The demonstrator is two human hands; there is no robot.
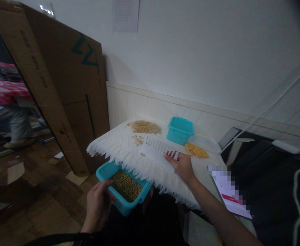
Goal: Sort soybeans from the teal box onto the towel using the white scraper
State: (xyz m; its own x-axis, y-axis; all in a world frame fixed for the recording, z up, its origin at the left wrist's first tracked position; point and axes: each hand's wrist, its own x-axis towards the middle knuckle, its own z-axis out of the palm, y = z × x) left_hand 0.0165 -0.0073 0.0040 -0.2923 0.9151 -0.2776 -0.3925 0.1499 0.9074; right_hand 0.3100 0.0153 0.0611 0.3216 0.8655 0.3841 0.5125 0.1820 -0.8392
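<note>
My left hand grips the near left rim of a teal plastic container just below the table edge. Greenish-yellow beans lie inside it. Over the table, my right hand pinches a flat white plastic piece with a row of slots, held low above the white fringed cloth. Beyond that piece is a heap of pale tan beans, with a few scattered beans in front. A second teal container stands upright at the back.
Yellow pieces lie beside a clear plastic tray. A phone or tablet with a lit screen rests at the table's right edge. A tall cardboard box stands left, and white cables run on the right. Another person's leg shows far left.
</note>
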